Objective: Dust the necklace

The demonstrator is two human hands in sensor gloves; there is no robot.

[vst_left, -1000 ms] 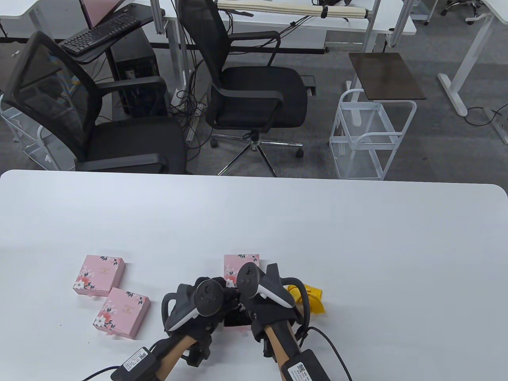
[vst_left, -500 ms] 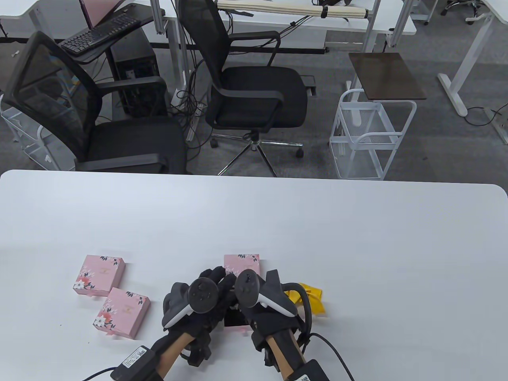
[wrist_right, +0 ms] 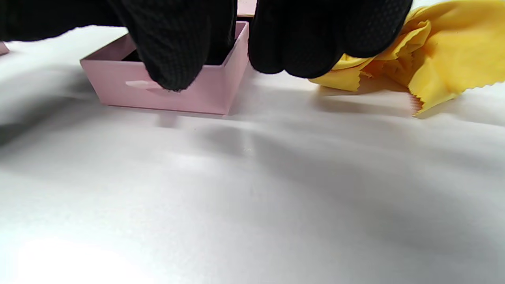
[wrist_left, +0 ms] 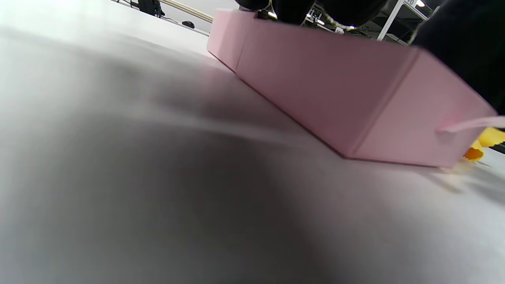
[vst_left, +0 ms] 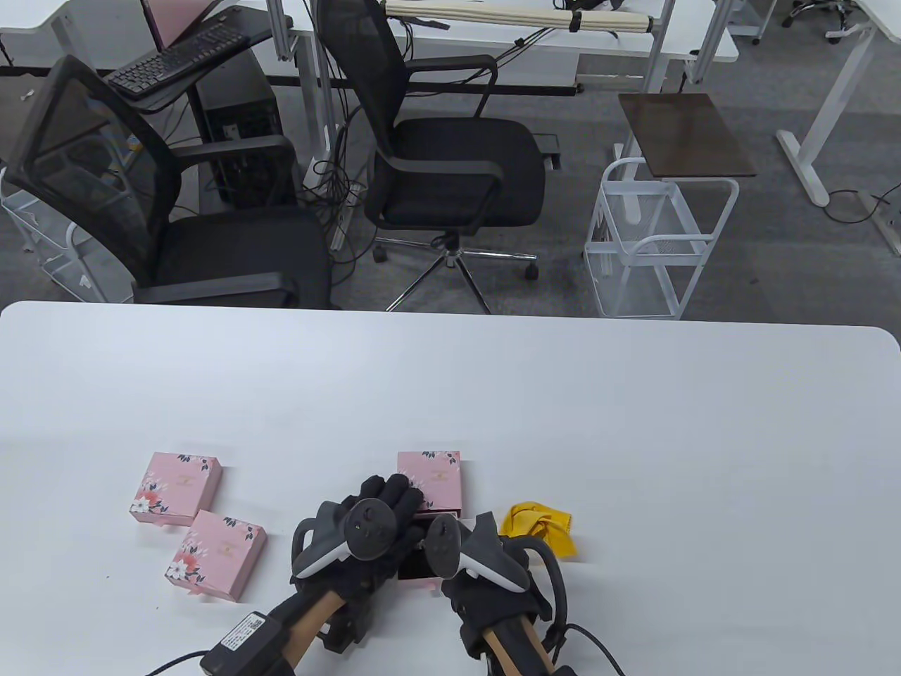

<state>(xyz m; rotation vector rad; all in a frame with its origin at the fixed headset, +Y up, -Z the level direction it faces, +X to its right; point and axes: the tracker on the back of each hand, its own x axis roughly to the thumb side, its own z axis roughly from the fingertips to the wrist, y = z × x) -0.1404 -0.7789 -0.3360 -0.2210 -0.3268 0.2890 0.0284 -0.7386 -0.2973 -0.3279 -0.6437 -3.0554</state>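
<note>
Your left hand lies with straight fingers on the pink sleeve, holding it down. Your right hand is at the open drawer, its fingers curled at the front wall; whether they pinch anything I cannot tell. The necklace is not visible, probably inside. The yellow cloth lies just beside your right hand, and nothing on the desk blocks it.
</note>
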